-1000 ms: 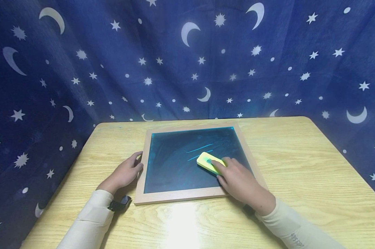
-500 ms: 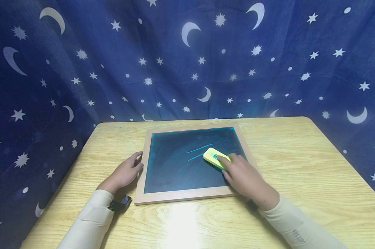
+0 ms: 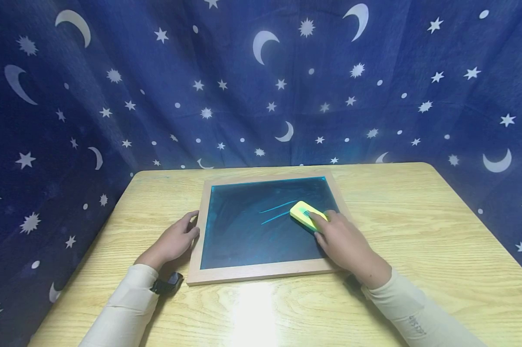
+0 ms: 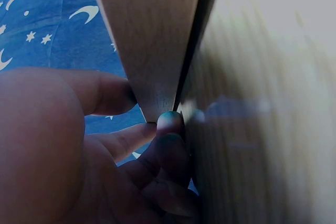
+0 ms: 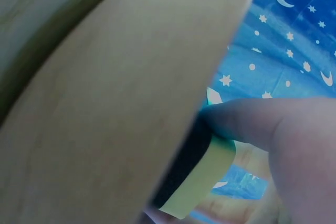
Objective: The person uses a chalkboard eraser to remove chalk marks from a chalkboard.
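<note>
In the head view, my right hand (image 3: 343, 238) holds a yellow chalkboard eraser (image 3: 298, 208) over the right half of a wood-framed chalkboard (image 3: 239, 241). The index finger lies along the eraser's top. Two slanting blue chalk lines (image 3: 274, 218) run to the left of the eraser. The right wrist view shows the thumb against the side of the eraser (image 5: 202, 182), dark felt facing the board. My left hand (image 3: 174, 243) rests at the board's left side, thumb and fingertips touching the wooden frame (image 4: 152, 35) in the left wrist view.
The board lies flat on a pale wood-grain table (image 3: 417, 217). A dark blue curtain (image 3: 226, 58) with moons and stars hangs behind and along the sides. Faint blue chalk smears mark the board. A black strap device (image 3: 167, 284) is on the left wrist.
My right hand and the eraser have moved up and to the right across the board, uncovering more of the lower chalk line. The left hand and the board have stayed still.
</note>
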`<state>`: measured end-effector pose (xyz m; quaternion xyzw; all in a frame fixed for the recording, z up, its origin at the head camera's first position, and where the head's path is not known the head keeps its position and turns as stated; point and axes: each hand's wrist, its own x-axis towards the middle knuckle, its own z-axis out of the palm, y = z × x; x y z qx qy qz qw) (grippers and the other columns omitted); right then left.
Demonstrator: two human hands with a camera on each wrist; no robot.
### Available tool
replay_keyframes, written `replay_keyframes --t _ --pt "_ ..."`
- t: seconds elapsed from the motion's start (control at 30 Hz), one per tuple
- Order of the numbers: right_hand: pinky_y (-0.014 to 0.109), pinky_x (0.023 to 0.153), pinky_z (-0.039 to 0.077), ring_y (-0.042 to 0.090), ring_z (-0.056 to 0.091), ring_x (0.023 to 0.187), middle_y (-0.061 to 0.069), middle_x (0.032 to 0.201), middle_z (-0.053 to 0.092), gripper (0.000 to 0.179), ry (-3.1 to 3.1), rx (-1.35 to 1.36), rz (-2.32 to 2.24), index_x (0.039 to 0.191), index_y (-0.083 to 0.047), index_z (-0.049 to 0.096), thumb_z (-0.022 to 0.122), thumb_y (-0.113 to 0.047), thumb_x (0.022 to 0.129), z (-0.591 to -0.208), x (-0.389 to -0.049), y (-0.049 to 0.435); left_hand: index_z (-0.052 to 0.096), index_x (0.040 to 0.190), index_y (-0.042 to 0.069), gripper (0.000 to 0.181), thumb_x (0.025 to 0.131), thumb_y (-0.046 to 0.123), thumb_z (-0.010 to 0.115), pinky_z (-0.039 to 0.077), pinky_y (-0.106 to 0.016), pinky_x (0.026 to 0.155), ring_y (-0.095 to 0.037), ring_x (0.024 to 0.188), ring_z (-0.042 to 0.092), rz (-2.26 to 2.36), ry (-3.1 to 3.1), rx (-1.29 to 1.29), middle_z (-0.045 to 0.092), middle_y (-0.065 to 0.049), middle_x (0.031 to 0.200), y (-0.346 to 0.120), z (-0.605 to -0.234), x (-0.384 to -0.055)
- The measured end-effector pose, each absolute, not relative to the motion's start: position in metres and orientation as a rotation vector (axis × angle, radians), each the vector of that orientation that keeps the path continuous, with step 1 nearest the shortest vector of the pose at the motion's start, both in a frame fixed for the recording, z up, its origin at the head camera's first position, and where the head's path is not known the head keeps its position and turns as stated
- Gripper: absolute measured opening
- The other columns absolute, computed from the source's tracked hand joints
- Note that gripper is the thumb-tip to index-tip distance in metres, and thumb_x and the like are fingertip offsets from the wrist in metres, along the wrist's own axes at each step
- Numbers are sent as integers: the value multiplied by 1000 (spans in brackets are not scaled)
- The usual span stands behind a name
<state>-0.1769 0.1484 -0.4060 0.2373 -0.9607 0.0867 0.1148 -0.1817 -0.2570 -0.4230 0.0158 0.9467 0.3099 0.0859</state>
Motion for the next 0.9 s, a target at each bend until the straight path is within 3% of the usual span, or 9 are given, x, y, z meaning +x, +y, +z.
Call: replay_keyframes --t 0.2,0.5,0.9 --pt "50 77 57 36 63 92 23 107 65 48 -2821 658 267 136 -9 60 72 -15 90 -406 -179 151 24 157 1 58 106 25 37 34 -63 114 -49 137 45 928 2815 42 43 -31 150 -257 -422 -181" --pt "50 64 56 35 61 82 24 98 63 47 -2813 559 267 133 -6 62 75 -16 88 -402 -183 156 24 157 1 58 106 26 37 35 -63 113 -49 136 47 909 2823 38 46 -32 148 -257 -423 -181" --pt "50 65 57 37 64 79 25 95 67 44 -2782 530 267 125 0 64 78 -16 86 -402 -186 156 25 157 2 58 106 25 38 36 -63 112 -48 134 49 915 2821 31 48 -31 146 -256 -422 -181"
